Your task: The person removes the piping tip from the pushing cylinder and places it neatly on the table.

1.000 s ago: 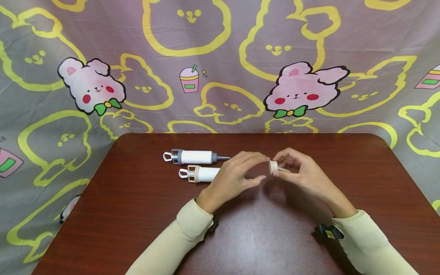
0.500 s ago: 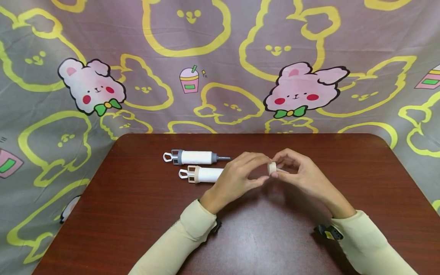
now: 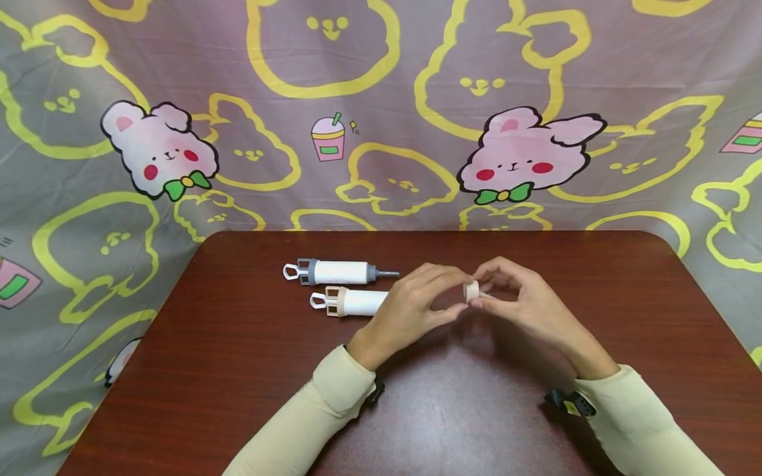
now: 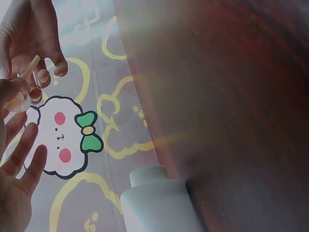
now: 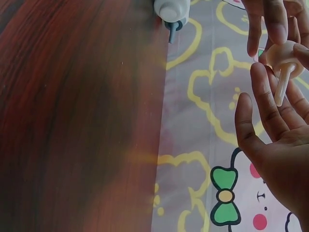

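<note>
Between both hands is a small beige nozzle cap point(image 3: 471, 291) with a thin tapered spout, held above the table. My right hand point(image 3: 526, 294) pinches its rim with thumb and forefinger, and the spout point(image 5: 283, 84) points toward that palm. From the other side, the thumb and forefinger of my left hand point(image 3: 417, 297) pinch the cap's rim. Behind my left hand lies a white syringe-like tube point(image 3: 362, 303) with a beige collar and white pull handle; the hand hides its front end in the head view.
A second white syringe-like tube point(image 3: 340, 272) with grey collar, white pull handle and grey spout lies parallel, farther back. Both tubes rest on the dark reddish-brown table point(image 3: 238, 383). A patterned cloth point(image 3: 381, 119) hangs behind the table's far edge.
My left hand has moved slightly right, its thumb and forefinger closing in on the cap. The cap has shifted a little left, then stayed nearly still. The tubes have not moved.
</note>
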Tool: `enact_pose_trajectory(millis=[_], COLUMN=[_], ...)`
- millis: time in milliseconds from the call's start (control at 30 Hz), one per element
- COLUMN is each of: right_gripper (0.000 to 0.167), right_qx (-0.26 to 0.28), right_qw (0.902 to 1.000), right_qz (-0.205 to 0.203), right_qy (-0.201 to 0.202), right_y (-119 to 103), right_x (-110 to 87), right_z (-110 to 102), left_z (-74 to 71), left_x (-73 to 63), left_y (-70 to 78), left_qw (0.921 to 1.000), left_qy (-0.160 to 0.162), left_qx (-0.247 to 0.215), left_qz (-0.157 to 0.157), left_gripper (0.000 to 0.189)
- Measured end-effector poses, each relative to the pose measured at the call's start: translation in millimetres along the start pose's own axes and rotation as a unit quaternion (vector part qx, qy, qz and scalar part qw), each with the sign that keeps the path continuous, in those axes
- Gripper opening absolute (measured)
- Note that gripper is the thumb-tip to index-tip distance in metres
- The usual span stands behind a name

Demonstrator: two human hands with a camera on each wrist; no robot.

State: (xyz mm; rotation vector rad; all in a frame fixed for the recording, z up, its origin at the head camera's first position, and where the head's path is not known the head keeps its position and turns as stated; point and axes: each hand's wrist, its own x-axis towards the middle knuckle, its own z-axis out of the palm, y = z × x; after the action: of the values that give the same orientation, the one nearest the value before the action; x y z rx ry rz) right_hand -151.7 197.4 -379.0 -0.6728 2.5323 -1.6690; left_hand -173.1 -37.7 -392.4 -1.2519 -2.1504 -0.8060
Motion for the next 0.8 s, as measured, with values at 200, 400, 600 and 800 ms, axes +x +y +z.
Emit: enact_pose_trajectory(millis=[200, 400, 600, 800], right_gripper=[0.026, 0.026, 0.026, 0.024], right_qx=[-0.012, -0.026, -0.030, -0.041], right_qw=[0.9999, 0.9996, 0.9994, 0.9989], right_qz=[-0.007, -0.007, -0.006, -0.011], right_qy=[0.006, 0.010, 0.017, 0.020], right_y=[1.7, 1.8, 4.1, 6.8], right_x=[-1.5, -3.9, -6.0, -7.8], right_z=[-2.6, -4.2, -5.7, -6.6], left_z=[-0.1, -1.4, -3.0, -4.8], left_x=[0.5, 0.9, 0.8, 1.2], left_y=[-0.2, -0.7, -1.0, -0.5], left_qw=[1.0000, 1.0000, 0.9996, 0.9990], left_qy=[-0.002, -0.001, 0.000, 0.002], left_qx=[-0.002, -0.008, -0.026, -0.038], left_qz=[0.001, 0.000, -0.009, -0.021], left_gripper=[0.033, 0.033, 0.034, 0.033])
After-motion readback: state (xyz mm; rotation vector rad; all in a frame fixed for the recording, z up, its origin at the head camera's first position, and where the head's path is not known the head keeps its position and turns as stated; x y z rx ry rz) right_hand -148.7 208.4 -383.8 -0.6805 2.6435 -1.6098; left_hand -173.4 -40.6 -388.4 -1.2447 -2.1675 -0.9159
